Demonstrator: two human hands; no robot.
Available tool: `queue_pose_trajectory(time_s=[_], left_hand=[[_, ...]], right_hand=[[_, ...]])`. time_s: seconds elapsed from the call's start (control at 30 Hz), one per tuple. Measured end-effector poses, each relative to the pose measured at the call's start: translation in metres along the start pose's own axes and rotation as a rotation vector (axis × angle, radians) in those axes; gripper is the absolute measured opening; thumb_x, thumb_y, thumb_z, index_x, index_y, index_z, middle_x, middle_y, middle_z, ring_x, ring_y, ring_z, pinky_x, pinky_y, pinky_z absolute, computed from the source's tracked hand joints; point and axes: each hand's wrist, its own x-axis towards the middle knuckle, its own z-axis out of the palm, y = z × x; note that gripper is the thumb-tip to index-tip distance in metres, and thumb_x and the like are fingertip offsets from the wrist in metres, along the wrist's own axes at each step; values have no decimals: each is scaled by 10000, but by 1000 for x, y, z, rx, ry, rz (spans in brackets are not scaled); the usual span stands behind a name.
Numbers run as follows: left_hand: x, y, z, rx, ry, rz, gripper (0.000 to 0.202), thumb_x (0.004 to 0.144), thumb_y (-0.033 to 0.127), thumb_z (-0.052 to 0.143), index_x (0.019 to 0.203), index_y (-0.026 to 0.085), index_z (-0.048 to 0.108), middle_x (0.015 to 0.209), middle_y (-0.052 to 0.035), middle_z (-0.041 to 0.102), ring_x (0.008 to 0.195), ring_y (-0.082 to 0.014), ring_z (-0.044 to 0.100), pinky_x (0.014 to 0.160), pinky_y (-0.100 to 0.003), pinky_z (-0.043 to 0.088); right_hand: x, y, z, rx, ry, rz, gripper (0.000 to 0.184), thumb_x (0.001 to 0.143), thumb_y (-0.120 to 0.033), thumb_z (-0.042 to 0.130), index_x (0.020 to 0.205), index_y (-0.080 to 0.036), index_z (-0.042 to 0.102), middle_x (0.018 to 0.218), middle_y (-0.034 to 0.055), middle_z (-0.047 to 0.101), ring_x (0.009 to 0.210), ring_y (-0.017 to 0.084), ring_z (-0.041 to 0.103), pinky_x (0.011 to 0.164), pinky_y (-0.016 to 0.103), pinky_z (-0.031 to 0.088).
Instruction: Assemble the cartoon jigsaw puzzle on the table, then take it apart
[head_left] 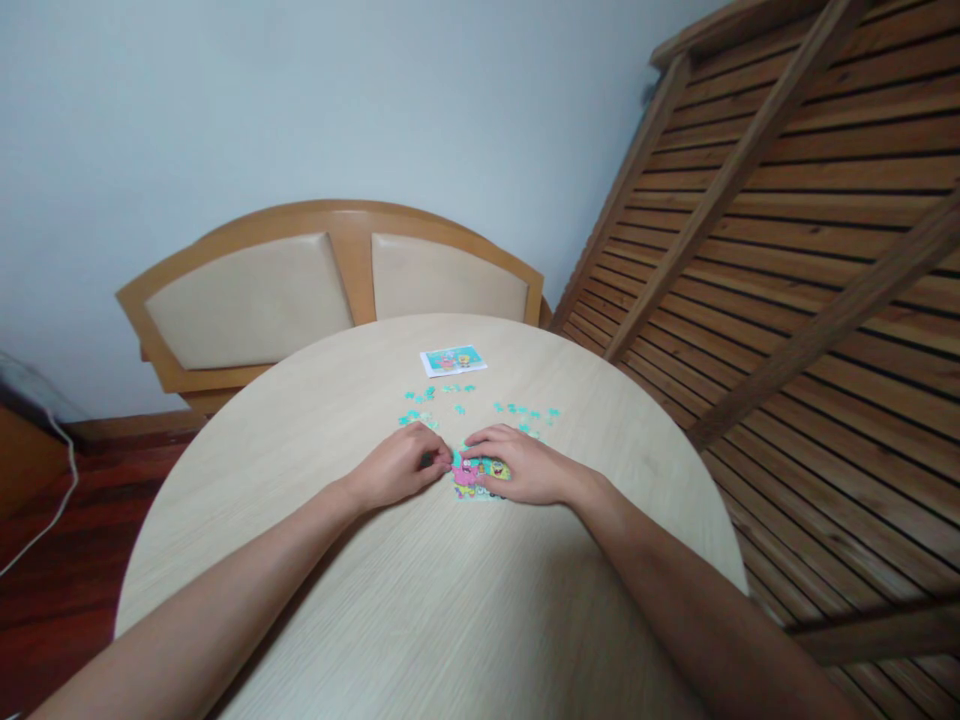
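A partly joined jigsaw puzzle [466, 478] lies on the round table, showing a pink cartoon figure and a yellow one. At its left edge my left hand [405, 463] is closed in a pinch on a jigsaw piece, mostly hidden by the fingertips. My right hand [521, 468] rests over the puzzle's right side, thumb and fingers apart, covering part of the picture. Loose turquoise pieces [414, 417] are scattered beyond my left hand, and several more pieces [534, 413] lie beyond the right one.
A picture card [454, 360] with similar cartoon figures lies farther back on the pale round table [420, 620]. Behind stands a padded wooden headboard [351, 250] against the wall. A slatted wooden frame [787, 250] leans at the right. A white cable [71, 480] hangs at the left.
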Motion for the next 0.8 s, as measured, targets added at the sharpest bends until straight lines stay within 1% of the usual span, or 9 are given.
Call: queue_pose_trajectory(time_s=[0.1,0.23,0.33,0.4,0.47,0.57,0.63,0.73,0.8], left_hand=[[-1,-1,-2,2,-2,21,166,951,301,587,948,188,708,906,-63,709,905,-217,607,861,-355,459],[-1,-2,-5,-22,-25,91,202,982,321,561,965,201,723,982,-72,707,970,-214,605,926,-359,439],[-2,-2,-8,-5,-50,120,213,990,318,553,946,203,726,991,-72,698,972,-211,604,926,-352,440],[-2,-3,-10,26,-57,125,212,994,316,544,978,203,723,1010,-76,692,988,-216,604,931,-353,448],[-3,-8,-12,63,-22,103,216,996,321,535,1046,208,712,1064,-84,684,1028,-226,599,952,-365,457],[-6,-21,-14,111,66,51,256,981,359,553,1146,215,685,1202,-102,648,1124,-251,577,1015,-406,454],[-9,-31,-14,130,72,42,292,966,381,572,1181,209,669,1278,-116,617,1182,-266,559,1055,-432,440],[-11,-42,-14,160,91,17,273,953,368,585,1159,205,658,1296,-116,610,1195,-271,559,1062,-450,439],[-11,-45,-15,187,119,-21,233,951,348,584,1123,209,655,1273,-108,620,1169,-266,574,1046,-449,449]], right_hand=[[0,0,1,8,6,-1,333,913,-321,644,1220,-209,703,1270,117,670,1198,255,598,1061,427,451],[0,1,1,13,5,6,330,914,-334,647,1215,-215,708,1265,117,673,1199,256,599,1060,426,449],[0,1,0,13,-2,7,335,913,-327,646,1224,-216,703,1276,114,669,1206,256,593,1065,425,445],[0,0,0,17,-5,7,340,916,-331,644,1229,-210,701,1276,116,668,1208,257,591,1069,426,443],[0,-1,0,28,-3,8,341,924,-347,638,1230,-211,700,1274,117,669,1207,255,593,1072,426,444],[0,0,-1,67,2,6,357,935,-376,631,1247,-213,689,1292,118,661,1212,245,597,1074,414,450],[-2,4,-3,83,23,13,368,932,-375,638,1256,-206,678,1311,123,650,1227,242,594,1082,413,451],[-8,19,-12,57,101,59,313,933,-315,629,1217,-198,690,1285,124,662,1224,246,599,1086,444,449],[-15,33,-20,31,183,135,258,930,-280,619,1155,-196,712,1211,112,699,1185,251,620,1056,454,469]])
